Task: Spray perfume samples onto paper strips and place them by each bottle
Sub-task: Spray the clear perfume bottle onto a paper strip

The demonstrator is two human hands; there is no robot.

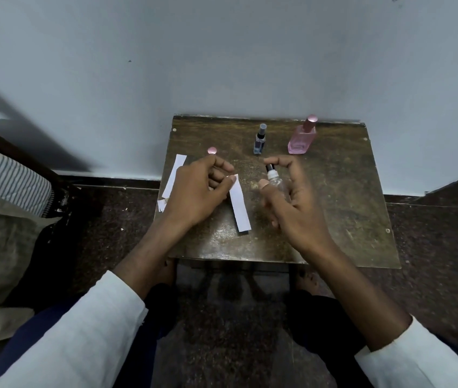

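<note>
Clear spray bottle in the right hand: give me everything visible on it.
The small clear spray bottle looks like see-through plastic or glass, with a white collar and a black spray head on top. The right hand holds it above the worn dark wooden table, thumb against its near side, fingers curled round the far side, index finger over the black head. It tilts slightly, nozzle end away from the person. Its contents cannot be made out; the view is blurred.
</note>
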